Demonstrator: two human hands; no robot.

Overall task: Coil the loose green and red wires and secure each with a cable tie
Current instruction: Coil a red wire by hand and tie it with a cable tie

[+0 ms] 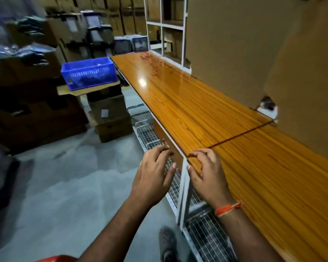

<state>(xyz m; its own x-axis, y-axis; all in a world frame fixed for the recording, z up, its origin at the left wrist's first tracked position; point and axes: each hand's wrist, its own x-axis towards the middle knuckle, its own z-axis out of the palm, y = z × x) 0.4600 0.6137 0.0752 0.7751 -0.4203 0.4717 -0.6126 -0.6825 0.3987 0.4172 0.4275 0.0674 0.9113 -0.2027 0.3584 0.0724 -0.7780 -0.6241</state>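
Loose red wire (153, 63) lies in thin loops on the far end of the long orange wooden table (197, 110). No green wire or cable tie is visible. My left hand (155, 171) hovers just off the table's near edge, fingers loosely curled, holding nothing. My right hand (206, 171), with an orange thread band on the wrist, is over the table edge next to it, fingers also loosely curled and empty. Both hands are far from the wire.
A blue plastic crate (89, 72) stands on stacked cardboard boxes (110, 118) left of the table. A white metal rack (165, 31) and large cardboard sheets (254, 44) line the table's right side. Wire mesh shelving (150, 135) runs under the table. Grey floor lies at left.
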